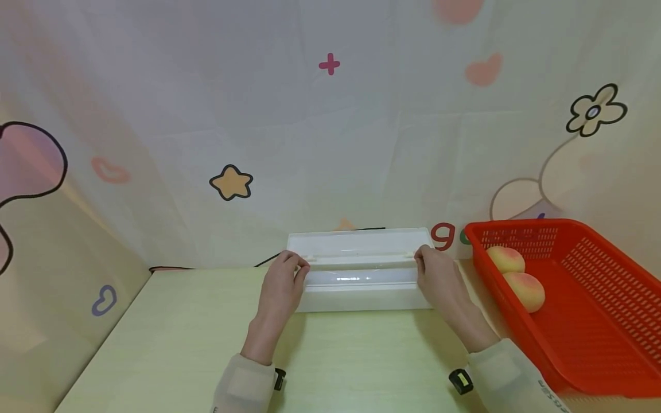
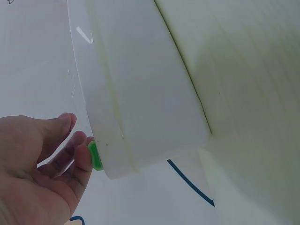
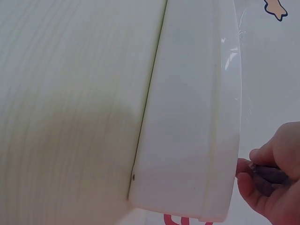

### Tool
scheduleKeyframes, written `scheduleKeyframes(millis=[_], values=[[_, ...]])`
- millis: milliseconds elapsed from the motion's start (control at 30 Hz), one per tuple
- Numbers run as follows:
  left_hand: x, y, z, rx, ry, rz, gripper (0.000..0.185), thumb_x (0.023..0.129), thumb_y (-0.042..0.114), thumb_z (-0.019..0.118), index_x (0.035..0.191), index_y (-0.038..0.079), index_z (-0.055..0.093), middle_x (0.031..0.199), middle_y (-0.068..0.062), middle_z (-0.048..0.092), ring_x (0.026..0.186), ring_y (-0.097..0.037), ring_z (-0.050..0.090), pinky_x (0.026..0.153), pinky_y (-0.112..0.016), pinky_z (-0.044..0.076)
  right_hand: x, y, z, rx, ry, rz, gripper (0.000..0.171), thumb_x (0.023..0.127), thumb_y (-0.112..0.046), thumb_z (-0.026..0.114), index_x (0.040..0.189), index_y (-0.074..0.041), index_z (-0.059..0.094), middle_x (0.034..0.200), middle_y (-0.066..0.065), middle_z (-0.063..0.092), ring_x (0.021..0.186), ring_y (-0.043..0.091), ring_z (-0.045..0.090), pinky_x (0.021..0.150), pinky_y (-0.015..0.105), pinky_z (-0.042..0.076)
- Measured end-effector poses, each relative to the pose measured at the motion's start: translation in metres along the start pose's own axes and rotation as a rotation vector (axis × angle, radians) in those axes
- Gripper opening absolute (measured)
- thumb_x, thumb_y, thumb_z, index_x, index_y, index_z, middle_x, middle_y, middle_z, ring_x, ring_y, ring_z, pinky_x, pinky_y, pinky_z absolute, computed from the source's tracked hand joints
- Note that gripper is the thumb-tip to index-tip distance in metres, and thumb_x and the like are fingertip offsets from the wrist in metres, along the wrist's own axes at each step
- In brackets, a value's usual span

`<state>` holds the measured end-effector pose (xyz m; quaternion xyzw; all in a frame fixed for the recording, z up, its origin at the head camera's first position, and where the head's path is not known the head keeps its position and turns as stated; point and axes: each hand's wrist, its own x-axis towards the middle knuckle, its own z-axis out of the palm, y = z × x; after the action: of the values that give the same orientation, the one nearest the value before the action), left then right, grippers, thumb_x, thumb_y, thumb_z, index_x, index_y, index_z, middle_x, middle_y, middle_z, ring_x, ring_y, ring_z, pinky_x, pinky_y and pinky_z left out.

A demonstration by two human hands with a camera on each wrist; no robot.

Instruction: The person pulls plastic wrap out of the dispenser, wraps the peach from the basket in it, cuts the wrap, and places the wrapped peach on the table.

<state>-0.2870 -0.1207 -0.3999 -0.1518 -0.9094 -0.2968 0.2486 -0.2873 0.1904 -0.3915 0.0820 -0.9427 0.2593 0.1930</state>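
A long white cling film dispenser (image 1: 361,299) lies across the table with its lid (image 1: 356,240) raised at the back. Shiny clear cling film (image 1: 353,279) shows inside it, and faint creases of film stand out past its edge in both wrist views. At the left end my left hand (image 1: 281,284) pinches the film between thumb and fingers, close to a green piece (image 2: 95,155) on the box. My right hand (image 1: 441,281) pinches the film at the right end. The film is hard to see between the fingertips.
To the right stands a red plastic basket (image 1: 583,321) with two peaches (image 1: 524,291) against its left wall. A patterned cloth (image 1: 330,143) hangs right behind the dispenser. Pale wooden tabletop (image 1: 181,338) extends to the left and in front.
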Motion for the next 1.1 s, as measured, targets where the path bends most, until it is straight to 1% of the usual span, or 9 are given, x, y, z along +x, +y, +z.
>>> scheduleKeyframes(millis=[167, 300, 400, 567, 700, 833, 933, 1100], values=[[-0.0004, 0.0000, -0.0023, 0.007, -0.013, -0.014, 0.005, 0.097, 0.005, 0.071, 0.093, 0.001, 0.071, 0.101, -0.010, 0.063, 0.090, -0.028, 0.061, 0.077, -0.041, 0.052, 0.0000, -0.0012, -0.0015, 0.001, -0.013, 0.012, 0.011, 0.097, 0.002, 0.066, 0.107, 0.006, 0.065, 0.090, 0.017, 0.068, 0.076, 0.031, 0.061, 0.079, 0.047, 0.059], [-0.0007, 0.0006, -0.0035, 0.018, -0.017, -0.014, 0.006, 0.097, 0.006, 0.071, 0.094, 0.001, 0.072, 0.101, -0.010, 0.064, 0.095, -0.030, 0.062, 0.079, -0.043, 0.052, 0.0002, 0.0002, -0.0013, 0.007, -0.016, 0.015, 0.013, 0.097, 0.002, 0.067, 0.108, 0.007, 0.065, 0.092, 0.018, 0.069, 0.078, 0.032, 0.061, 0.082, 0.048, 0.058], [-0.0011, 0.0007, -0.0050, 0.021, -0.020, -0.018, 0.006, 0.097, 0.006, 0.071, 0.094, 0.001, 0.072, 0.101, -0.011, 0.064, 0.097, -0.032, 0.062, 0.079, -0.043, 0.053, 0.0007, 0.0021, -0.0007, 0.008, -0.013, 0.016, 0.013, 0.096, 0.002, 0.067, 0.108, 0.006, 0.065, 0.092, 0.018, 0.068, 0.079, 0.033, 0.061, 0.082, 0.048, 0.058], [-0.0021, 0.0015, -0.0070, 0.013, -0.022, -0.034, 0.005, 0.097, 0.006, 0.071, 0.095, 0.001, 0.073, 0.102, -0.012, 0.063, 0.094, -0.032, 0.062, 0.076, -0.042, 0.053, 0.0001, 0.0037, -0.0006, 0.010, -0.009, 0.007, 0.013, 0.096, 0.001, 0.068, 0.108, 0.006, 0.066, 0.092, 0.018, 0.069, 0.079, 0.033, 0.061, 0.081, 0.047, 0.058], [-0.0017, 0.0022, -0.0067, 0.002, -0.015, -0.026, 0.006, 0.097, 0.005, 0.071, 0.096, 0.000, 0.073, 0.102, -0.011, 0.062, 0.091, -0.029, 0.060, 0.075, -0.040, 0.052, -0.0009, 0.0041, -0.0014, 0.023, 0.003, -0.004, 0.014, 0.095, 0.001, 0.069, 0.108, 0.007, 0.066, 0.093, 0.018, 0.069, 0.079, 0.033, 0.061, 0.080, 0.047, 0.059], [-0.0006, 0.0013, -0.0063, -0.029, -0.002, -0.010, 0.006, 0.098, 0.004, 0.069, 0.097, 0.000, 0.072, 0.102, -0.010, 0.061, 0.089, -0.027, 0.059, 0.074, -0.038, 0.051, -0.0020, 0.0036, -0.0022, 0.030, 0.023, -0.014, 0.014, 0.094, 0.001, 0.070, 0.106, 0.007, 0.067, 0.092, 0.019, 0.070, 0.078, 0.033, 0.061, 0.079, 0.047, 0.059], [0.0002, -0.0001, -0.0064, -0.054, 0.014, 0.012, 0.006, 0.098, 0.003, 0.069, 0.096, -0.001, 0.072, 0.097, -0.010, 0.062, 0.085, -0.025, 0.060, 0.073, -0.037, 0.052, -0.0028, 0.0032, -0.0022, 0.035, 0.033, -0.021, 0.014, 0.094, 0.001, 0.070, 0.106, 0.006, 0.067, 0.092, 0.019, 0.069, 0.077, 0.032, 0.061, 0.078, 0.046, 0.059], [0.0006, -0.0016, -0.0078, -0.060, 0.024, 0.035, 0.005, 0.097, 0.003, 0.069, 0.094, -0.001, 0.071, 0.089, -0.008, 0.063, 0.078, -0.022, 0.060, 0.070, -0.034, 0.052, -0.0046, 0.0022, -0.0026, 0.047, 0.046, -0.035, 0.014, 0.094, 0.001, 0.070, 0.106, 0.006, 0.066, 0.092, 0.018, 0.068, 0.077, 0.031, 0.059, 0.076, 0.045, 0.059]])
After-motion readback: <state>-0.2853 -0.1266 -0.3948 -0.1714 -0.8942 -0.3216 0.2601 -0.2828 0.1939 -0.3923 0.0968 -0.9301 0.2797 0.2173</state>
